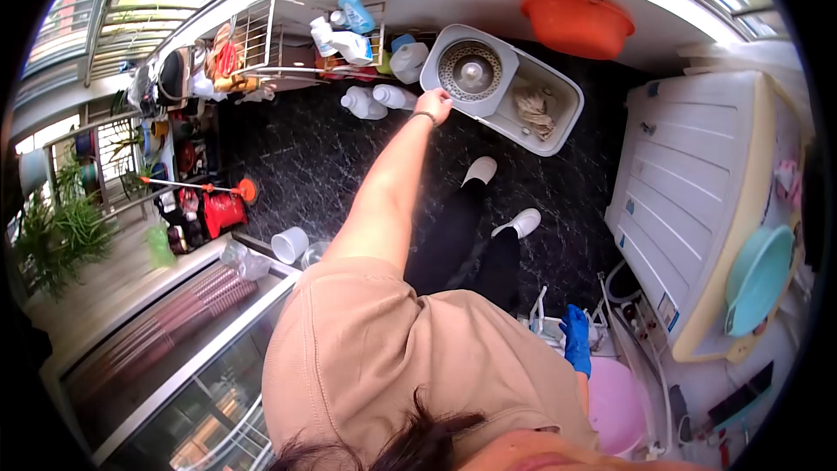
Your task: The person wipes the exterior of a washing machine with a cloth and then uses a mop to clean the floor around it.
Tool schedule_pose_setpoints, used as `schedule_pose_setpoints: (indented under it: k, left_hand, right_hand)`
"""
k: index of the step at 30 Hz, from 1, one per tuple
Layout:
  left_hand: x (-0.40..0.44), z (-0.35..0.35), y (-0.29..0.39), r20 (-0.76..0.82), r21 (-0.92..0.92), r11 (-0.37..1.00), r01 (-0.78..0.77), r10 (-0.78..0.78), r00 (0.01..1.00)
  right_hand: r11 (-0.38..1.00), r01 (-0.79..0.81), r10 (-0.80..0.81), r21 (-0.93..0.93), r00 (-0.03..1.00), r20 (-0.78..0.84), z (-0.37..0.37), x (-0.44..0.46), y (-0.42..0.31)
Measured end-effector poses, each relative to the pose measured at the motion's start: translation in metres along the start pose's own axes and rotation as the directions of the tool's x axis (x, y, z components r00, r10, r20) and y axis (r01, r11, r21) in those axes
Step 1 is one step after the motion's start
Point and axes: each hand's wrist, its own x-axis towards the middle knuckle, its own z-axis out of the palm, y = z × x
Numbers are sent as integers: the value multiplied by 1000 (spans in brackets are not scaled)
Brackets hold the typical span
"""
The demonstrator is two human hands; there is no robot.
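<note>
My bare left hand (pixel 433 105) is closed at the near-left rim of a white mop bucket (pixel 567 128); whatever its fingers hold is too small to make out. A round perforated spin basket (pixel 471 71) sits in the bucket's left part. In its right part lies a crumpled beige cloth (pixel 534 112). My right hand (pixel 575 331), in a blue glove, is beside a metal rack (pixel 545 324) and above a pink basin (pixel 616 406). Its fingers look extended and hold nothing visible.
White bottles (pixel 363 103) stand left of the bucket, near a shelf with more bottles (pixel 356 13). An orange basin (pixel 578 24) is against the wall. On the right is a large white appliance (pixel 684 183) with a turquoise basin (pixel 760 281). My shoes (pixel 479 170) are below the bucket.
</note>
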Motion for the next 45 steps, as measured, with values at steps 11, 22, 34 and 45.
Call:
schedule_pose_setpoints:
  k: [11, 22, 34, 45]
  left_hand:
    - [-84, 2, -78, 255, 63, 996, 57, -71, 964]
    - [-99, -41, -172, 148, 52, 967, 249, -254, 956]
    - [147, 11, -81, -128, 65, 993, -102, 110, 986]
    - [217, 24, -96, 163, -110, 932, 345, -325, 931]
  right_hand:
    - [949, 312, -294, -43, 926, 235, 74, -10, -189]
    - [861, 372, -312, -348, 925, 219, 105, -6, -212]
    - [987, 156, -153, -25, 984, 89, 106, -28, -100]
    - [984, -124, 122, 130, 992, 25, 125, -46, -9]
